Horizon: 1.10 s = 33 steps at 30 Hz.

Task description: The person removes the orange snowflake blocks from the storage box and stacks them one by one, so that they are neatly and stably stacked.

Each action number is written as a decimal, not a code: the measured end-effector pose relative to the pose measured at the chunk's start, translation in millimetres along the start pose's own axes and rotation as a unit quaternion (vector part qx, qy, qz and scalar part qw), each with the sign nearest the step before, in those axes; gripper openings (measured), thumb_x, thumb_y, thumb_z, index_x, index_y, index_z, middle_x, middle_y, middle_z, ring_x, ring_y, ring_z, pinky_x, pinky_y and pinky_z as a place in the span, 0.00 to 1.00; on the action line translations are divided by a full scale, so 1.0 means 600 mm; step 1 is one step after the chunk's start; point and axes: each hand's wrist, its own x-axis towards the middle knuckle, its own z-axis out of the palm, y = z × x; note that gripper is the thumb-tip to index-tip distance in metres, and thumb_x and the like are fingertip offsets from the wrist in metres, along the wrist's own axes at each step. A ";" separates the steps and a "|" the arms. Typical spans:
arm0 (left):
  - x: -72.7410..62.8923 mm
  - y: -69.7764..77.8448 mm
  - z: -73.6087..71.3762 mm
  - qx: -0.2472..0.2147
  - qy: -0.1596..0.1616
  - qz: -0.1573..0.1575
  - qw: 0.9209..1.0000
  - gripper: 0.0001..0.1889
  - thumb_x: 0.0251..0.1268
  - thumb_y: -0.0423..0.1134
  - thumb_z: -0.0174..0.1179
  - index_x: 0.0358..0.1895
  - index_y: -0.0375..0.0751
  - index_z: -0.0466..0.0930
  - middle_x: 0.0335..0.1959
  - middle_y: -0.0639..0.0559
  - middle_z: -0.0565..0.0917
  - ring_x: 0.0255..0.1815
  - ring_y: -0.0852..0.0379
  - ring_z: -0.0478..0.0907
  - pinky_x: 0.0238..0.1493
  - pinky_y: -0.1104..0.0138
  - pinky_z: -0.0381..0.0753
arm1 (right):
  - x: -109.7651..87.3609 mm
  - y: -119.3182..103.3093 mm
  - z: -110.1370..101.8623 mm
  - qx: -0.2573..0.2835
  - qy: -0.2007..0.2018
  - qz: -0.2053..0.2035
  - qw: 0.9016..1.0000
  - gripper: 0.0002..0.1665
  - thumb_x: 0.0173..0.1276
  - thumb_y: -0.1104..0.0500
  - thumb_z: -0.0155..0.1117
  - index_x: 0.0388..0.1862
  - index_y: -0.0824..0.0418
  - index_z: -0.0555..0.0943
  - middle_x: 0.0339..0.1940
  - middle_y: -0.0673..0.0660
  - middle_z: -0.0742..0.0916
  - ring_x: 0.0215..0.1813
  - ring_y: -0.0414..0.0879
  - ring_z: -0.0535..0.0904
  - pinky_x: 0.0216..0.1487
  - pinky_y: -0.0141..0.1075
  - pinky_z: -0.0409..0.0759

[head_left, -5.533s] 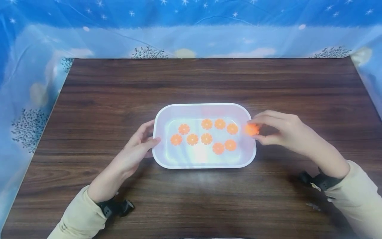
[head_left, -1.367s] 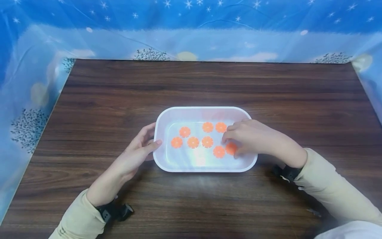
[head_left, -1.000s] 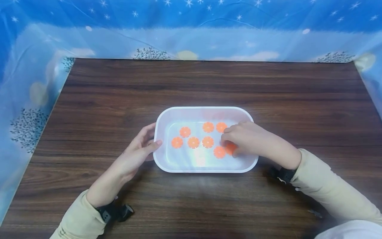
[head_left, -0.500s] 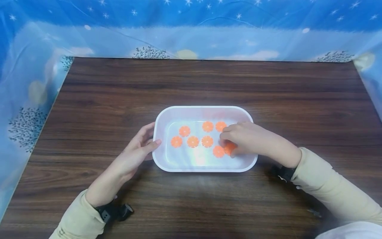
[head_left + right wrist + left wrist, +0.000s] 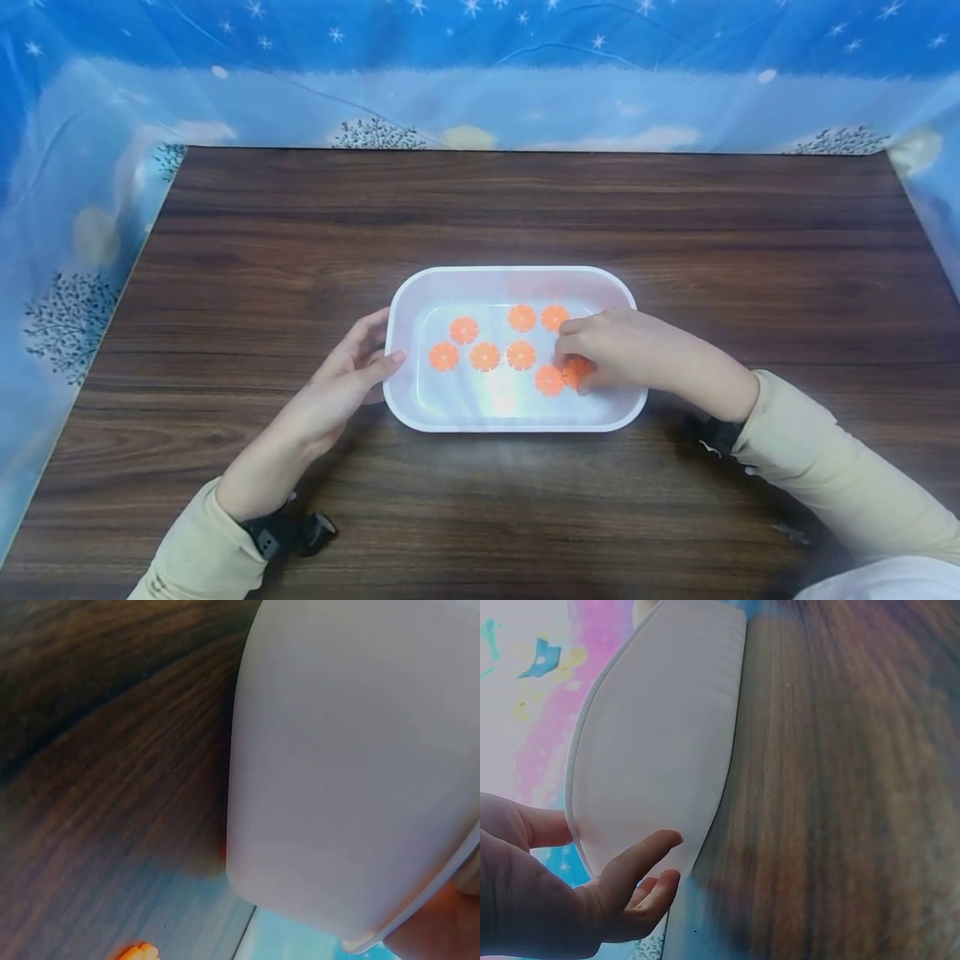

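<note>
A white rectangular tub (image 5: 510, 421) with rounded corners stands on the table, with several orange notched discs (image 5: 484, 357) lying flat on its floor. My left hand (image 5: 337, 379) holds the tub's left end, its thumb over the rim and its fingers along the outer wall; the left wrist view shows the same hand (image 5: 562, 892) there. Over the right rim reaches my right hand (image 5: 611, 350), pinching an orange disc (image 5: 576, 372) low in the tub, partly over another disc (image 5: 549, 380). Its fingertips are mostly hidden. In the right wrist view the tub wall (image 5: 345, 765) covers most of that hand.
The dark wooden table (image 5: 420, 225) reaches back to a blue patterned cloth (image 5: 480, 100). Part of an orange piece (image 5: 139, 952) shows on the table at the bottom of the right wrist view. A small greyish scrap (image 5: 790, 533) lies near the right sleeve.
Since the oldest frame, my right hand has moved left from the tub's right rim down inside it. Over the last second it shifts only slightly. The left hand keeps its hold.
</note>
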 end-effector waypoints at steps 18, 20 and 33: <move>0.002 -0.003 -0.002 -0.003 -0.001 0.002 1.000 0.31 0.71 0.41 0.50 0.73 0.49 0.48 0.69 0.44 0.58 0.66 0.43 0.64 0.60 0.49 0.69 | -0.002 0.000 -0.003 -0.007 -0.004 -0.011 1.000 0.18 0.51 0.60 0.74 0.44 0.55 0.86 0.45 0.52 0.83 0.43 0.43 0.78 0.46 0.36 0.78; 0.002 -0.003 -0.002 -0.003 -0.002 0.004 1.000 0.31 0.71 0.41 0.50 0.73 0.49 0.48 0.70 0.44 0.58 0.66 0.43 0.64 0.60 0.49 0.69 | -0.003 0.001 -0.003 -0.005 -0.001 -0.014 1.000 0.18 0.51 0.61 0.74 0.44 0.55 0.85 0.45 0.52 0.83 0.44 0.43 0.78 0.46 0.36 0.79; 0.003 -0.004 -0.002 -0.005 -0.001 0.003 1.000 0.31 0.71 0.40 0.50 0.73 0.49 0.48 0.69 0.44 0.58 0.66 0.44 0.64 0.59 0.50 0.69 | 0.002 0.002 0.004 -0.054 0.031 -0.015 0.998 0.17 0.47 0.59 0.77 0.38 0.52 0.84 0.29 0.47 0.82 0.29 0.41 0.72 0.36 0.34 0.74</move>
